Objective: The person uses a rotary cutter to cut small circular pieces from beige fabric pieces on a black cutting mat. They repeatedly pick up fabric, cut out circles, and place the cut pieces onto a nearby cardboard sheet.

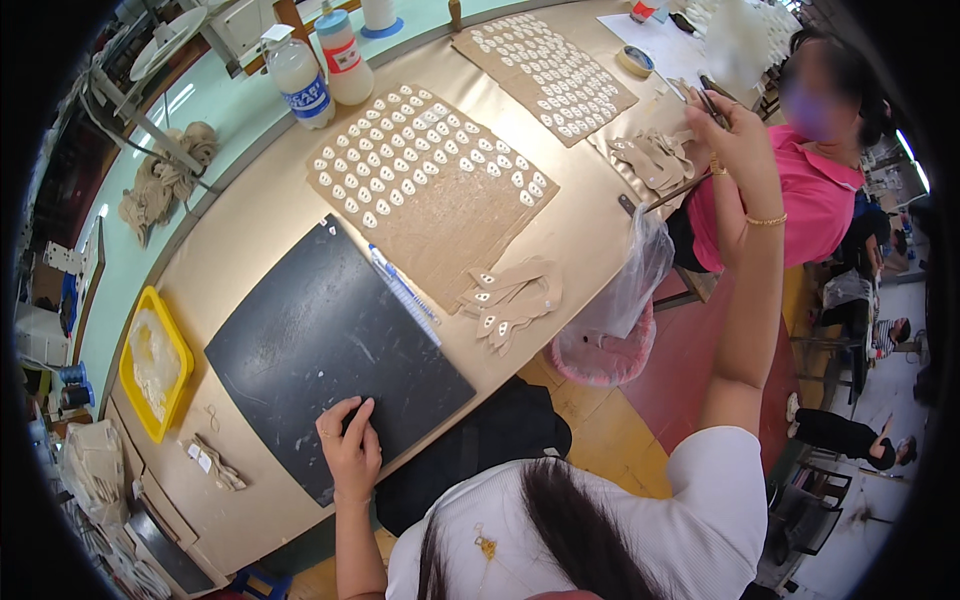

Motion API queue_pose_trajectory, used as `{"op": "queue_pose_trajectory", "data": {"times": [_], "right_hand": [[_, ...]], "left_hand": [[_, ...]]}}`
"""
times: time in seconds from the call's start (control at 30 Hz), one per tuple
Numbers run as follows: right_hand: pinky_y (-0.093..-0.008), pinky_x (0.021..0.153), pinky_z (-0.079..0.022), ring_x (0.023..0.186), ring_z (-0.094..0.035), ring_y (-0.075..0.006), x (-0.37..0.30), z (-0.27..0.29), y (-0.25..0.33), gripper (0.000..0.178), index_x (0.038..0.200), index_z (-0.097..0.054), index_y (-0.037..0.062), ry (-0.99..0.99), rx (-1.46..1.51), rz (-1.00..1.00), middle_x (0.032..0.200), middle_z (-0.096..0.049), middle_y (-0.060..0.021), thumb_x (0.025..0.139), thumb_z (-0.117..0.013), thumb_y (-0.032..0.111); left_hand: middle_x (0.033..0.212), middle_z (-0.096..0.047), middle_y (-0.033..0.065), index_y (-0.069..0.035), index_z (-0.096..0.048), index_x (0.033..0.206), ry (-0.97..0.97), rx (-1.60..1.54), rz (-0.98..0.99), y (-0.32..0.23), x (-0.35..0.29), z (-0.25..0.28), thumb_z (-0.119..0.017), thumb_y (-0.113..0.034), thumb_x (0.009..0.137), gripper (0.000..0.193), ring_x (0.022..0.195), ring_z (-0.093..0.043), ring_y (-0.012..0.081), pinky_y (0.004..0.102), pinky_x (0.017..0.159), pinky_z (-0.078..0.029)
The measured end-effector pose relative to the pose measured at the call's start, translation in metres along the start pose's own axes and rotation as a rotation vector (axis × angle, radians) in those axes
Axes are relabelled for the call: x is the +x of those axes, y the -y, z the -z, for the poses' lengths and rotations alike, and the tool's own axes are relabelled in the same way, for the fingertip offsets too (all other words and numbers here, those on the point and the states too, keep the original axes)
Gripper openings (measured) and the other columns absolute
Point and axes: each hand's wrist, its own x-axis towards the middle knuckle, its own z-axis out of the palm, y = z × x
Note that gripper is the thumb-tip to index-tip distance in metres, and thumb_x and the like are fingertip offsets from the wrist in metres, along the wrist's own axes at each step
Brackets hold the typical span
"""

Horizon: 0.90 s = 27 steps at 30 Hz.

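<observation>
My left hand (350, 447) rests at the near edge of a black mat (320, 330), fingers bent and a little apart, with nothing visible in them. Raised high at the right, my right hand (740, 145) is closed on a slim dark tool (710, 103) that looks like tweezers. Beyond the mat lies a brown board (460, 220) bearing rows of small white oval pieces. Beige fabric strips (515, 295), some with white ovals on them, lie at its near right corner. A blue-and-white pen (385, 265) sits along the mat's edge.
A second board of ovals (550, 75), a tape roll (635, 61) and more beige strips (650, 160) lie farther right. Bottles (345, 60) stand at the back, a yellow tray (187, 365) at left. A pink bin (600, 360) is below the table edge; a co-worker in pink (800, 195) sits at right.
</observation>
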Motion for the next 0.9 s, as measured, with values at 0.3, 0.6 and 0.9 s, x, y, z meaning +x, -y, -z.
{"op": "queue_pose_trajectory", "data": {"times": [0.3, 0.6, 0.9], "right_hand": [[-0.0364, 0.079, -0.053, 0.085, -0.068, -0.0270, -0.142, -0.142, -0.014, 0.046, 0.103, -0.072, 0.0021, 0.560, -0.065, -0.038, 0.089, -0.070, -0.0166, 0.077, -0.085, 0.037], [-0.0362, 0.075, -0.052, 0.083, -0.067, -0.0255, -0.171, -0.160, 0.006, 0.059, 0.105, -0.067, -0.0010, 0.524, -0.111, -0.214, 0.087, -0.067, -0.0139, 0.068, -0.091, 0.038], [-0.0416, 0.086, -0.053, 0.096, -0.069, -0.0392, -0.203, -0.159, 0.025, 0.067, 0.111, -0.063, -0.0067, 0.417, -0.143, -0.208, 0.106, -0.069, -0.0292, 0.067, -0.091, 0.035]], "left_hand": [[0.115, -0.065, 0.0103, -0.005, -0.072, 0.110, -0.053, -0.071, -0.067, 0.000, 0.003, -0.002, -0.066, 0.007, 0.079, 0.035, 0.101, -0.061, 0.0288, 0.0401, 0.091, -0.045], [0.114, -0.066, 0.0095, -0.006, -0.073, 0.109, -0.062, -0.102, -0.037, 0.004, 0.000, -0.002, -0.066, 0.006, 0.079, 0.033, 0.100, -0.061, 0.0282, 0.0407, 0.091, -0.045], [0.114, -0.066, 0.0106, -0.005, -0.073, 0.108, -0.054, -0.093, -0.031, 0.003, -0.002, -0.001, -0.066, 0.006, 0.080, 0.031, 0.103, -0.061, 0.0294, 0.0410, 0.092, -0.045]]}}
